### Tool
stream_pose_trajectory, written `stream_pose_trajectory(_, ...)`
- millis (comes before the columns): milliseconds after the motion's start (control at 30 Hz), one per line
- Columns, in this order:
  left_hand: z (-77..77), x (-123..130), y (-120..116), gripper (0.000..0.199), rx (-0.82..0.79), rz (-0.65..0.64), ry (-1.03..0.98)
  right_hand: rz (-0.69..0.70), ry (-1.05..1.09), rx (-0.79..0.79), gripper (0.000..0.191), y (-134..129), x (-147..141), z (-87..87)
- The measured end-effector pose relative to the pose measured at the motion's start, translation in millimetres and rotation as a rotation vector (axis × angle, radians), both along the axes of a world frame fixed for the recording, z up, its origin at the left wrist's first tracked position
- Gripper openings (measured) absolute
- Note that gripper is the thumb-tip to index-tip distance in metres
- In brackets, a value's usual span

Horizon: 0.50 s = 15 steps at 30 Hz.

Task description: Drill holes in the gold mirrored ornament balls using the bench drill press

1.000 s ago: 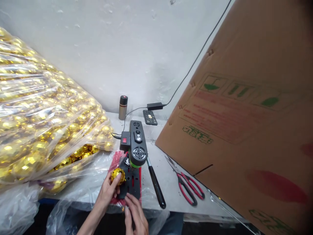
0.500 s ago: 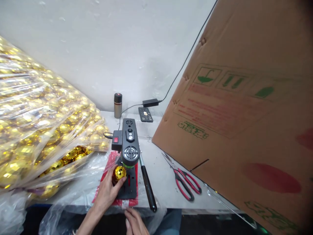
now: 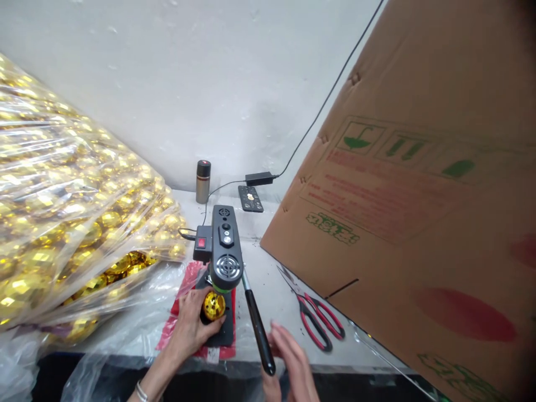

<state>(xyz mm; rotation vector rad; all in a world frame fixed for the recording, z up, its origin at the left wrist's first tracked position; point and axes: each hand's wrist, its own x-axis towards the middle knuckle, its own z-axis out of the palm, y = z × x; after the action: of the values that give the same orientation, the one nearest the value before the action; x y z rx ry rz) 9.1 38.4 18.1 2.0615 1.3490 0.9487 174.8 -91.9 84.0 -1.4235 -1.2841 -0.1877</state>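
Note:
My left hand (image 3: 195,324) is closed around a shiny gold faceted ball (image 3: 214,305), thumb on its near side and fingers at its far left. The ball sits over the dark base plate (image 3: 226,334) of a small black hand press (image 3: 226,245), just in front of and below its rounded head. At the end of the press's black lever handle (image 3: 258,329), my right hand (image 3: 293,365) is open, with the thumb left of the grip and the fingers right of it. Whether it touches the handle I cannot tell.
A big clear bag of gold balls (image 3: 84,212) fills the left side. Red-handled scissors (image 3: 316,318) lie right of the lever, beside a large leaning cardboard box (image 3: 397,195). Behind the press stand a bottle (image 3: 203,184), a dark phone-like slab (image 3: 250,199) and a power adapter (image 3: 259,178).
My right hand has risen from the table's front edge and moved right to the lever handle. The gold ball in my left hand has shifted slightly right and nearer.

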Motion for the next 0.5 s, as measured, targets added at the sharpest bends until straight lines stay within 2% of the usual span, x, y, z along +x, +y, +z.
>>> stream_pose_trajectory(133,-0.8,2.3,0.5,0.042,-0.014,-0.046,0.003,0.107,-0.147,0.133,0.045,26.8,8.6,48.6)
stream_pose_trajectory(200,0.7,3.8,-0.4,0.042,-0.026,-0.056,0.001,0.194,-0.274,0.157,0.042,42.2,9.2,69.3)
stream_pose_trajectory(267,2.9,5.7,-1.4,0.042,-0.046,-0.066,0.001,0.3,-0.339,0.171,0.032,56.0,7.0,83.0)
stream_pose_trajectory(367,7.3,8.8,-2.7,0.04,-0.091,-0.078,-0.002,0.362,-0.277,0.202,0.032,68.4,-3.8,84.0)
stream_pose_trajectory(500,12.5,11.6,-4.2,0.041,-0.127,-0.082,-0.027,0.178,-0.104,0.208,0.037,67.3,-26.4,61.9)
